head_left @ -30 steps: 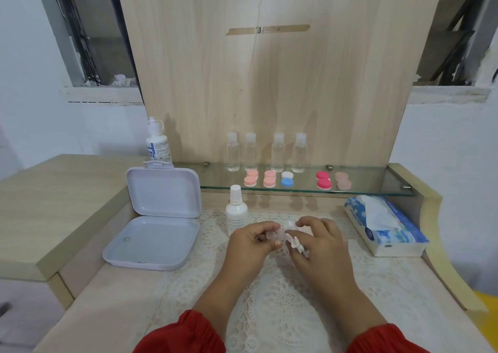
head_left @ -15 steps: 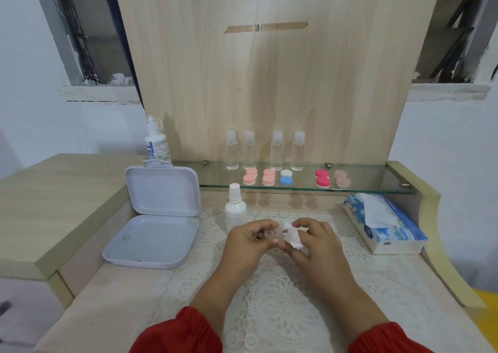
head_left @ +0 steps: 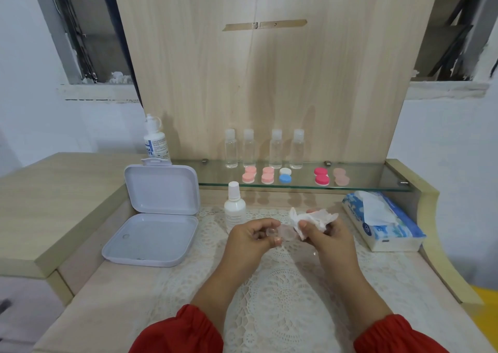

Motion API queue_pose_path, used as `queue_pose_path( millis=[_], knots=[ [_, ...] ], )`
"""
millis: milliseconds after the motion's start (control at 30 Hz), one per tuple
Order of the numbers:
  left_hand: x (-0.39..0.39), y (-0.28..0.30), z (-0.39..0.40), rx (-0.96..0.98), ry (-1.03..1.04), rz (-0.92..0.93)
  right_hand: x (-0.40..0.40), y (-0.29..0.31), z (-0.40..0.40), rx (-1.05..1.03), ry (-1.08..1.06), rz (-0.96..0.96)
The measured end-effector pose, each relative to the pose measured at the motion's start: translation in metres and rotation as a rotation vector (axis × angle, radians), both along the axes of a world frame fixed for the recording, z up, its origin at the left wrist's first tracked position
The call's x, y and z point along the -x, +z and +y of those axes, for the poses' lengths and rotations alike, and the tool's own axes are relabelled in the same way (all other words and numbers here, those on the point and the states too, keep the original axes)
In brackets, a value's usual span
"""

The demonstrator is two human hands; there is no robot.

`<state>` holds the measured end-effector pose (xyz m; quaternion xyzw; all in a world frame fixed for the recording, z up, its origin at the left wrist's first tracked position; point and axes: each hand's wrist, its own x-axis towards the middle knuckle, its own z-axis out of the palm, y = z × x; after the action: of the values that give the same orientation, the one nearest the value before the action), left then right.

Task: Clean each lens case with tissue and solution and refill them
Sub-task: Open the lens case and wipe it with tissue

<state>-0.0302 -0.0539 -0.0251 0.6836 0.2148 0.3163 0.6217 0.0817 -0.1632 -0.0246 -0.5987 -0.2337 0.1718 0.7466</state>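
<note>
My left hand (head_left: 252, 238) pinches a clear lens case (head_left: 283, 232) above the lace mat. Beside it, my right hand (head_left: 330, 238) grips a crumpled white tissue (head_left: 312, 219), whose edge touches the case. A white solution bottle (head_left: 235, 208) stands just behind my left hand. Several capped lens cases sit on the glass shelf (head_left: 363, 186): two light pink ones (head_left: 248, 175) (head_left: 267, 176), a white and blue one (head_left: 285, 175), a magenta one (head_left: 321, 176) and a pale one (head_left: 341, 176).
An open white box (head_left: 159, 217) lies at the left. A tissue box (head_left: 382, 223) sits at the right. Several clear small bottles (head_left: 265, 149) line the back of the shelf, and a larger labelled bottle (head_left: 155, 142) stands behind the open box.
My right hand has drawn the tissue slightly away to the right and it has unfolded upward. My left hand still holds the case in the same place.
</note>
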Motion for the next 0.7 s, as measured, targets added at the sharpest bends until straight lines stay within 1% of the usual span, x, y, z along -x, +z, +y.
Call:
queue_pose_path(
  millis=[33, 67, 133, 200, 267, 367, 433, 567, 700],
  knots=[
    [0.000, 0.000, 0.000, -0.001, -0.001, -0.002, 0.000, -0.001, 0.001, 0.022, -0.004, -0.029],
    [0.000, 0.000, 0.000, 0.003, -0.002, -0.007, 0.000, -0.003, 0.001, 0.080, -0.017, -0.113],
    [0.000, -0.001, 0.000, 0.012, 0.004, -0.015, 0.000, -0.008, 0.001, 0.250, -0.065, -0.392],
    [-0.001, -0.002, 0.001, 0.008, 0.013, -0.011, 0.001, -0.011, 0.001, 0.341, -0.082, -0.631],
    [-0.001, -0.002, 0.002, 0.000, 0.024, -0.008, 0.001, -0.014, 0.000, 0.390, -0.054, -0.769],
    [-0.001, -0.002, 0.003, 0.006, 0.035, -0.015, -0.001, -0.017, 0.001, 0.470, -0.010, -0.912],
    [-0.001, -0.002, 0.003, 0.004, 0.028, -0.021, -0.001, -0.018, 0.002, 0.497, 0.000, -0.963],
    [-0.001, -0.003, 0.004, -0.027, 0.034, 0.013, -0.004, -0.018, 0.005, 0.505, -0.014, -0.962],
    [-0.002, -0.003, 0.003, -0.018, 0.029, 0.020, -0.003, -0.018, 0.005, 0.487, -0.084, -0.969]
  ],
)
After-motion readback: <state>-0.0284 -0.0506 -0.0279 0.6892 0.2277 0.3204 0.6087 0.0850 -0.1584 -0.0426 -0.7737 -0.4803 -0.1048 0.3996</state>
